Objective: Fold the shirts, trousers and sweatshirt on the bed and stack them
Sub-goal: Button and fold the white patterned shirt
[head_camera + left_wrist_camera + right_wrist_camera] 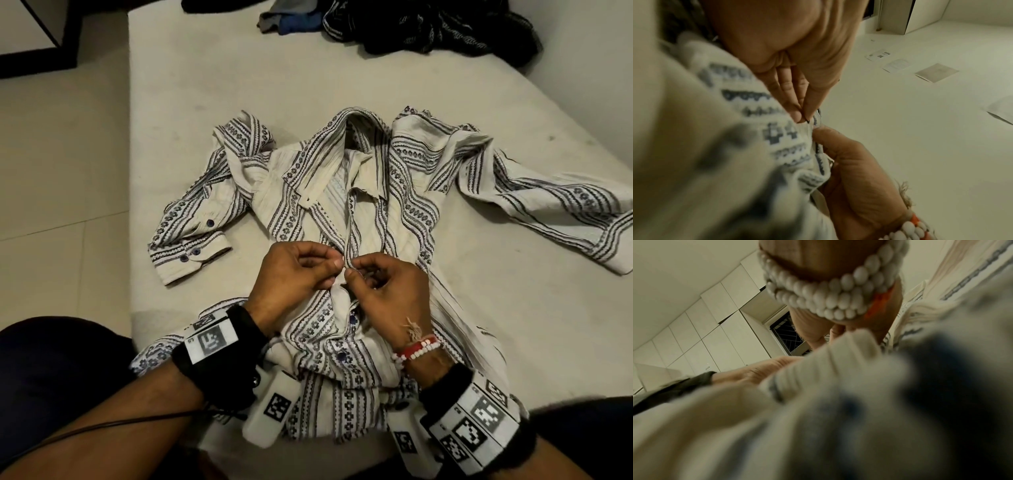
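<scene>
A cream woven shirt [346, 192] with dark patterned stripes lies crumpled on the bed [239, 89] — collar at the far end, hem toward the person, sleeves splayed sideways. Left hand [294, 270] and right hand [387, 287] meet mid-placket, each pinching a front edge.

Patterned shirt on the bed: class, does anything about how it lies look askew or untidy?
Yes. The patterned shirt lies rumpled on the bed: collar open, left-side sleeve bunched and bent, the other sleeve sprawled towards the edge. The left hand and right hand pinch its front placket together.
</scene>
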